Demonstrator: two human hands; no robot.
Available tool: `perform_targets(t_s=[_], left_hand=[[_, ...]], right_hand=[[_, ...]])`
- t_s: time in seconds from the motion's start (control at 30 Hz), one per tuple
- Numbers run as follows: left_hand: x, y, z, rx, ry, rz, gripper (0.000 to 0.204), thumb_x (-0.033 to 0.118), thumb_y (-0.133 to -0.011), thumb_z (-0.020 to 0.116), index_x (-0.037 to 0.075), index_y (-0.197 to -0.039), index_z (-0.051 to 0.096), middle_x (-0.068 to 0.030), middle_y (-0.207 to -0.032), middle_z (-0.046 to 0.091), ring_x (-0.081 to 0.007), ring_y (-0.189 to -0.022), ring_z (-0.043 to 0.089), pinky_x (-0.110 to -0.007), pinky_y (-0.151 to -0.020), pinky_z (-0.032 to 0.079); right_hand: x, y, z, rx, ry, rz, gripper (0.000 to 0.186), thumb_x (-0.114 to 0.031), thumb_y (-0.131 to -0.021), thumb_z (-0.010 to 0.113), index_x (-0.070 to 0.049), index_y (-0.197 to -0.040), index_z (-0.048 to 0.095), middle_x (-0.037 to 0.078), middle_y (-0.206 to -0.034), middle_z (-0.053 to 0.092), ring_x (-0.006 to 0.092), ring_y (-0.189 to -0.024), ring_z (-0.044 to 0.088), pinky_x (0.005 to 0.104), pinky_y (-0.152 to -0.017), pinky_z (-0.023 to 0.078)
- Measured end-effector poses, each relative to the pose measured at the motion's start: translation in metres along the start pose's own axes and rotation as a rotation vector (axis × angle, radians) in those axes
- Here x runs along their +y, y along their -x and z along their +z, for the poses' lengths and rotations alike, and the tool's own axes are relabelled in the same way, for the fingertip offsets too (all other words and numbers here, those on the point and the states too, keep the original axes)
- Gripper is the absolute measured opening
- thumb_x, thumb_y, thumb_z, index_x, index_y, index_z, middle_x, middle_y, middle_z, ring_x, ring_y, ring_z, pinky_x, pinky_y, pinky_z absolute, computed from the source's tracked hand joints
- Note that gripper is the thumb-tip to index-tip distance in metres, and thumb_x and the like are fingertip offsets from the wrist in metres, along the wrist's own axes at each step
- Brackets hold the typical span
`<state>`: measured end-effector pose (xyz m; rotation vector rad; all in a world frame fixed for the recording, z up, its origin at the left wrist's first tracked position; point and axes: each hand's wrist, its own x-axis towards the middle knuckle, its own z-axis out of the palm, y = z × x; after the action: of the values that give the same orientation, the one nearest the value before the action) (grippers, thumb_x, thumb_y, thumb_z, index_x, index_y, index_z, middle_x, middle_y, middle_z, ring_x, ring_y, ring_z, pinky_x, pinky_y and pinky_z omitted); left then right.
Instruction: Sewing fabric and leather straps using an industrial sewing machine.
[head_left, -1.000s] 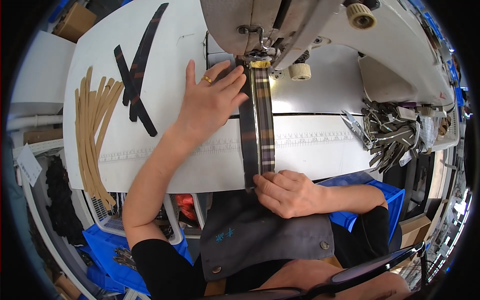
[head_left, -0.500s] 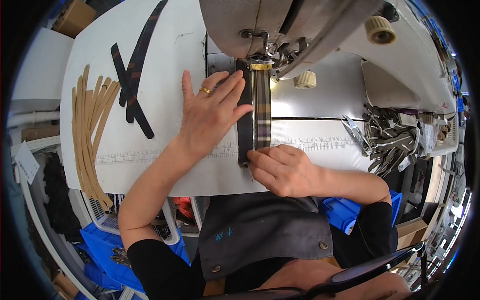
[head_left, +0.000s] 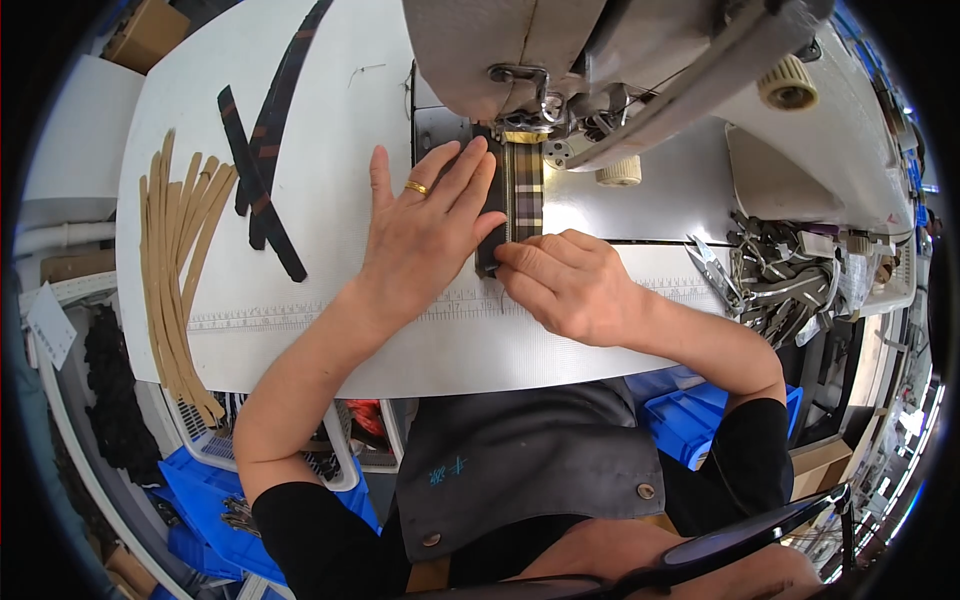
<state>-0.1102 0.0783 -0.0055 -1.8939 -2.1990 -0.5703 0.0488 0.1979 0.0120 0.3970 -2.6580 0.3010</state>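
Head view: both hands (head_left: 420, 240) (head_left: 575, 288) touch a plaid-edged strip (head_left: 528, 205).

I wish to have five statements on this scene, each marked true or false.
1. The right hand holds the dark-and-plaid strip. True.
2. The right hand wears a ring. False: the gold ring is on the left hand.
3. Two dark strips lie crossed on the white table. True.
4. Scissors lie left of both hands. False: the scissors lie right of them.
5. The tan strips lie left of the dark strips. True.
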Motion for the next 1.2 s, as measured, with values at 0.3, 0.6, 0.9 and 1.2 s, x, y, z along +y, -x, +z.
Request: perform_targets(t_s=[0.3,0.6,0.9,1.2], left_hand=[[-0.004,-0.002,0.003,0.065,0.018,0.013,0.035,0.020,-0.081,0.068,0.009,-0.114,0.063,0.0018,-0.123,0.059,-0.0145,-0.113,0.052,-0.066,-0.105,0.015],[-0.017,-0.014,0.009,0.176,0.030,0.055,0.021,0.015,-0.078,0.069,0.010,-0.098,0.069,0.0035,-0.108,0.067,-0.0140,-0.101,0.060,-0.066,-0.104,0.019],[-0.033,-0.027,0.018,0.239,0.057,0.088,0.018,0.012,-0.075,0.069,0.013,-0.094,0.071,0.0073,-0.103,0.066,-0.0121,-0.102,0.058,-0.062,-0.107,0.015],[-0.027,-0.005,0.005,0.135,0.073,0.128,0.027,0.004,-0.074,0.064,0.018,-0.096,0.071,0.0075,-0.105,0.064,-0.0133,-0.109,0.055,-0.060,-0.110,0.006]], right_hand=[[0.026,-0.011,0.011,0.140,0.092,-0.031,0.016,-0.010,-0.065,0.061,-0.002,-0.079,0.058,0.004,-0.078,0.055,0.0165,-0.066,0.053,0.0286,-0.056,0.042],[0.039,-0.014,0.015,0.087,0.062,0.100,0.019,-0.002,-0.066,0.070,-0.001,-0.084,0.063,0.008,-0.095,0.065,0.0195,-0.071,0.060,0.0299,-0.057,0.048],[0.048,-0.015,0.016,0.196,0.005,0.131,0.017,-0.003,-0.069,0.063,-0.001,-0.086,0.064,0.007,-0.094,0.063,0.0253,-0.078,0.062,0.0343,-0.065,0.052],[0.047,0.003,0.007,0.201,-0.050,0.250,0.024,0.001,-0.070,0.067,-0.001,-0.094,0.066,0.008,-0.086,0.062,0.0264,-0.077,0.059,0.0354,-0.067,0.047]])
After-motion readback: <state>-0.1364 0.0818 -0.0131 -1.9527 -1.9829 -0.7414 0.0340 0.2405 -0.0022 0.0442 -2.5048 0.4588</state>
